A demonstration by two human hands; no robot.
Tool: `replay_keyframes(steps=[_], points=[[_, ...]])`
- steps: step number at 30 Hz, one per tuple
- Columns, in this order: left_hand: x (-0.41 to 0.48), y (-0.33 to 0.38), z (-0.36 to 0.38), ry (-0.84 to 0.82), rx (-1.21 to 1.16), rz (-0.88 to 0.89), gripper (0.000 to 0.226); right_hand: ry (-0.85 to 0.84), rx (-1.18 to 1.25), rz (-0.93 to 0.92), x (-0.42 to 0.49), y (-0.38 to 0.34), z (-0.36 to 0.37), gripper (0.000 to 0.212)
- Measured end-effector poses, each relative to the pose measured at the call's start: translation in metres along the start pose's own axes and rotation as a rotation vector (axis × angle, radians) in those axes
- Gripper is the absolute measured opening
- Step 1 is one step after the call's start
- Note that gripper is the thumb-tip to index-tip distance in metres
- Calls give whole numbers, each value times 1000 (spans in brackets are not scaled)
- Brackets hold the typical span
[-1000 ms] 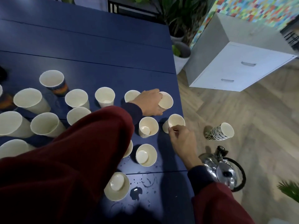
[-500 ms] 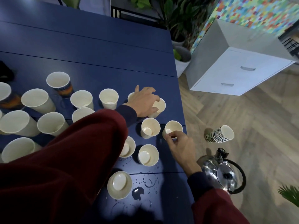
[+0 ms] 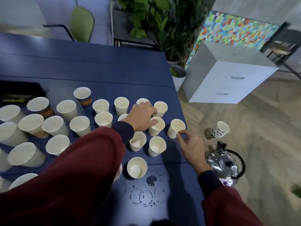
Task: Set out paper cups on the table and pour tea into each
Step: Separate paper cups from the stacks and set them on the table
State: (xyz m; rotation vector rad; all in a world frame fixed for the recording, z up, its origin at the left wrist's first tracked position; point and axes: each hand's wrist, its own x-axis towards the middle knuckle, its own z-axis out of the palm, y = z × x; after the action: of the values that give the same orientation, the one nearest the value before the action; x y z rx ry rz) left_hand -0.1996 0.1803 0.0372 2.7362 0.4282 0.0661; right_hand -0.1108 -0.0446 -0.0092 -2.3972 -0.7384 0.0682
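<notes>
Sleeve (image 3: 81, 160) is hiding some white paper cups (image 3: 103, 119) crowding the blue desk (image 3: 97, 70), others are running off-frame left, the left hand (image 3: 141, 116) is draping over a middle cup (image 3: 157, 128), grip unclear, the right hand (image 3: 190, 145) is touching the corner cup (image 3: 175, 128) with loose fingers.

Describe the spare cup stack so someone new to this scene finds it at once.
Start at the blue table and look off its right edge to the wooden floor. Just past the shiny kettle sits the cup stack. Unlike the single cups on the table, it is several cups nested together, their rims banding its side.
</notes>
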Motion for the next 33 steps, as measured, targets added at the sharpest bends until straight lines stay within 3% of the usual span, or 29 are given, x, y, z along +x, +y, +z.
replay_keyframes(steps=[13, 22, 27, 33], points=[[-47, 77, 4, -129, -79, 174, 27, -32, 76, 153, -88, 2, -59, 12], [-12, 120, 23, -161, -180, 213, 26, -47, 88, 233, -67, 51, -93, 7], [43, 164, 56, -200, -212, 144, 33, -112, 98, 253, -21, 117, -114, 11], [110, 211, 119, -253, -525, -93, 42, -192, 162, 261, 58, 198, -128, 21]])
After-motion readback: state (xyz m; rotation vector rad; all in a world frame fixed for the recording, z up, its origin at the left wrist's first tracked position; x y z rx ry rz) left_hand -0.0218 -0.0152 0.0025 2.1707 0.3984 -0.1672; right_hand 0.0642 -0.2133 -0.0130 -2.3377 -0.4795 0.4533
